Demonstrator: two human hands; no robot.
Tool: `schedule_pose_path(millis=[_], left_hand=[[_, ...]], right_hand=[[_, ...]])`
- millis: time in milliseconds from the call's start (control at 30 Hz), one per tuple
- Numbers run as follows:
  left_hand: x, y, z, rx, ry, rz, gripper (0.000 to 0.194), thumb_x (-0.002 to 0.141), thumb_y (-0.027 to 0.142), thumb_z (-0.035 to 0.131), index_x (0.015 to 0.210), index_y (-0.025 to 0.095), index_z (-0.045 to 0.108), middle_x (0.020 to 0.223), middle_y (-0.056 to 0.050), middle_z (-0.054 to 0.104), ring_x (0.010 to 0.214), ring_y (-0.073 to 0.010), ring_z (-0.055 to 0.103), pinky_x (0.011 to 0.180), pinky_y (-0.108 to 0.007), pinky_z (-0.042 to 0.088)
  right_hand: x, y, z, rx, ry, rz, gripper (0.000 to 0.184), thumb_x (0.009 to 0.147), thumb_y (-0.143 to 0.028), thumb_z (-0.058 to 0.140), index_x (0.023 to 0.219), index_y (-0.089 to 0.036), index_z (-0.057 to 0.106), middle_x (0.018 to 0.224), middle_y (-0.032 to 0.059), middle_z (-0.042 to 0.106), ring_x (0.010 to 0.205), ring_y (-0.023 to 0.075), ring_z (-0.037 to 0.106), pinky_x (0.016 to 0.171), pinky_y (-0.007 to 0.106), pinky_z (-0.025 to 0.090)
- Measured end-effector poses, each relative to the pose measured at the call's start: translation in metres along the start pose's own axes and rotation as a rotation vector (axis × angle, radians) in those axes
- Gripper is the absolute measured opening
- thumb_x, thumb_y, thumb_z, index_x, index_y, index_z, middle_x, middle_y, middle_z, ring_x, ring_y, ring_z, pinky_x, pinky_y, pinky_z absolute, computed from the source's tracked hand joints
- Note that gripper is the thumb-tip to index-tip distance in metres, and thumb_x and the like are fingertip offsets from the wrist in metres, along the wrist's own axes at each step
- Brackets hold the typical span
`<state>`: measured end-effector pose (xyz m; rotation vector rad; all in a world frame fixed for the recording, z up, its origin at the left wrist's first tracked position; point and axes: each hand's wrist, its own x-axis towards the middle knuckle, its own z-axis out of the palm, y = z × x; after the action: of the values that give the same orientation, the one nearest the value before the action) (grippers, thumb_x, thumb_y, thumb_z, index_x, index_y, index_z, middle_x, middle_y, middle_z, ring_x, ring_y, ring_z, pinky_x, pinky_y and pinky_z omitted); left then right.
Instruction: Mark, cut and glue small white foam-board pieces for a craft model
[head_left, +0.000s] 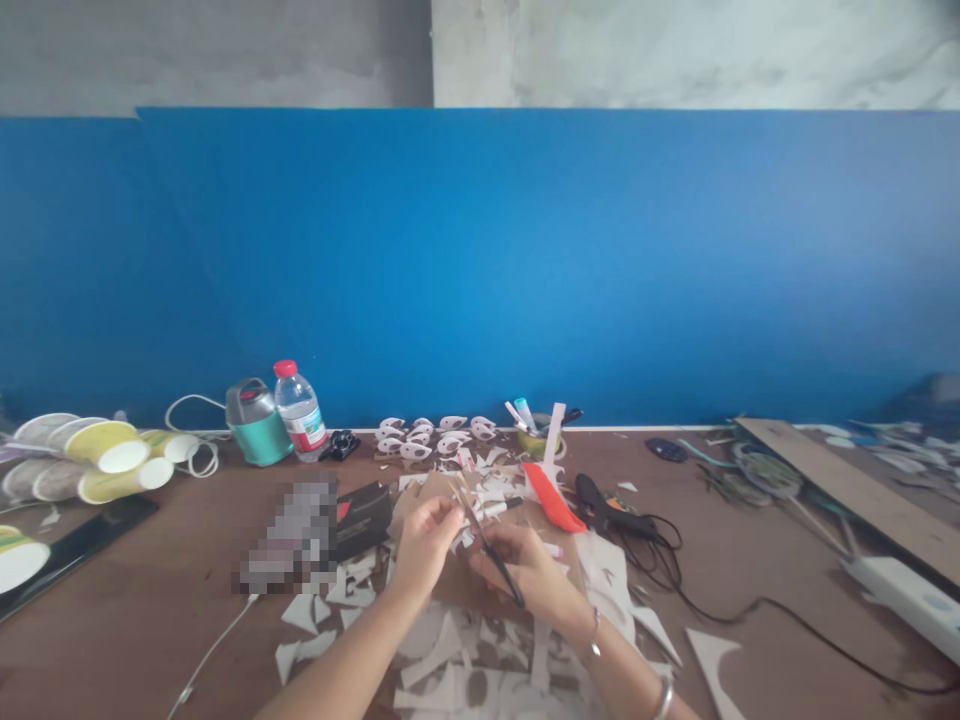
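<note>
My right hand (536, 578) grips a pair of scissors (501, 570) with dark handles, the blades pointing up and left. Close to the blades, my left hand (424, 548) has its thumb and fingertips pinched together. Whatever sits in that pinch is too small and blurred to name. Beneath both hands lie a piece of brown cardboard (465, 590) and many white paper offcuts (442, 650). A black-capped marker (504, 507) rests just beyond the scissors. An orange-red curved piece (553, 500) lies beyond my right hand.
Rows of white cut-out shapes (416, 438) stand at the back, beside a pen holder (532, 440). A bottle (301, 415) and a teal cup (260, 438) are back left, paper cups (112, 445) far left. A black glue gun (611, 510) trails its cable rightward. A blue partition (480, 260) closes the back.
</note>
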<state>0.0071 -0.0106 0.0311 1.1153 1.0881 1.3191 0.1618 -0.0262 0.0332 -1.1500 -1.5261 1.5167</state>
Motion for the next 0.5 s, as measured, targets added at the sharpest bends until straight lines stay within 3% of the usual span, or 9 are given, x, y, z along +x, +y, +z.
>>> schedule_pose_path(millis=[500], left_hand=[[-0.0072, 0.0075, 0.0104, -0.03, 0.092, -0.04, 0.018, 0.064, 0.035, 0.068, 0.061, 0.017, 0.063, 0.058, -0.001, 0.064, 0.058, -0.0154, 0.057, 0.056, -0.024, 0.041]], right_hand=[[-0.0011, -0.0012, -0.0004, -0.026, -0.027, -0.117, 0.026, 0.07, -0.039, 0.071, 0.078, -0.016, 0.06, 0.067, -0.0021, 0.057, 0.06, 0.012, 0.049, 0.056, 0.023, 0.037]])
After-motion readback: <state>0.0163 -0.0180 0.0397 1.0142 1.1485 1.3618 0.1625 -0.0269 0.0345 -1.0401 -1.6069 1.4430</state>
